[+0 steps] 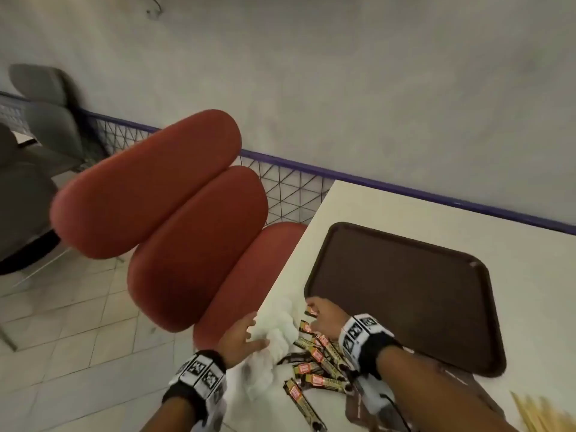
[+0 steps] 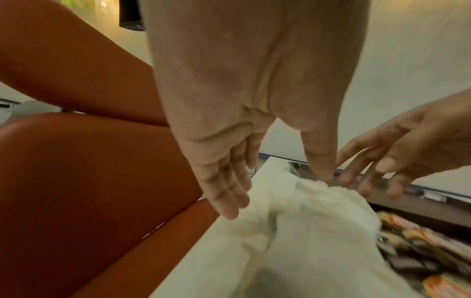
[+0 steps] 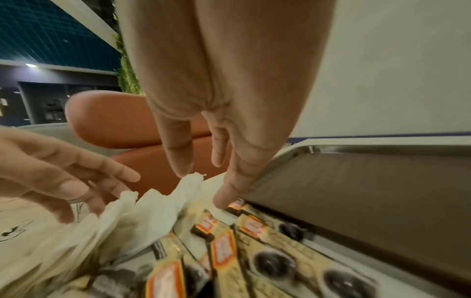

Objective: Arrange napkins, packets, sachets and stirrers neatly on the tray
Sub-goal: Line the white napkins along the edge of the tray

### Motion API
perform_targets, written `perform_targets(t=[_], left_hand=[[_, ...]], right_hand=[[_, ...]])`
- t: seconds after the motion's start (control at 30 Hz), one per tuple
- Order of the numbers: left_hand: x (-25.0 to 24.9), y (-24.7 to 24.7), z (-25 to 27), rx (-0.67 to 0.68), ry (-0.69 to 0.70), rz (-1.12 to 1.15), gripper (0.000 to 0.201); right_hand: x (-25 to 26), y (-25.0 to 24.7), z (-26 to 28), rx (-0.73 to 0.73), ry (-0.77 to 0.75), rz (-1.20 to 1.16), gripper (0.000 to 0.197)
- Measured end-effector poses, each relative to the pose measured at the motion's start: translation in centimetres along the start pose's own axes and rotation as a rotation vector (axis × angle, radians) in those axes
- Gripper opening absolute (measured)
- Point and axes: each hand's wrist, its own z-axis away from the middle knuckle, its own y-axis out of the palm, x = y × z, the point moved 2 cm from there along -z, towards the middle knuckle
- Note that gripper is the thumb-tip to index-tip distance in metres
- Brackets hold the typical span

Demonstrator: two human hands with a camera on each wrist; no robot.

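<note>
both hands hang over the pile beside the brown tray (image 1: pixel 414 291). the left hand (image 1: pixel 238 339) is spread flat over the white napkins (image 1: pixel 274 338). the right hand (image 1: pixel 322 318) has loose fingers just above the sachets (image 1: pixel 318 360), holding nothing.

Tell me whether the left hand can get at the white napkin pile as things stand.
Probably yes. The left hand is open at the near edge of the napkin pile, with nothing between them; the right hand is over the sachets, off to the side.
</note>
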Motion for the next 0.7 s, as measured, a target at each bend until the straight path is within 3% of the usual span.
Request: perform_targets(t=[0.17, 0.37, 0.5, 0.7], left_hand=[[-0.9, 0.2, -2.3, 0.111, -0.067, -0.035, 0.092], [-0.7, 1.4, -3.4, 0.088, -0.055, -0.102, 0.094], [-0.7, 1.5, -4.0, 0.028, -0.054, -0.034, 0.079], [-0.8, 1.5, -4.5, -0.037, -0.015, 0.073, 0.062]], right_hand=[[2.8, 1.3, -2.9, 0.049, 0.037, -0.053, 0.085], [3.3, 2.9, -3.9, 0.157, 0.083, -0.037, 0.101], [3.3, 3.0, -3.7, 0.189, 0.074, -0.020, 0.087], [3.6, 3.3, -3.3, 0.008, -0.021, 0.097, 0.050]])
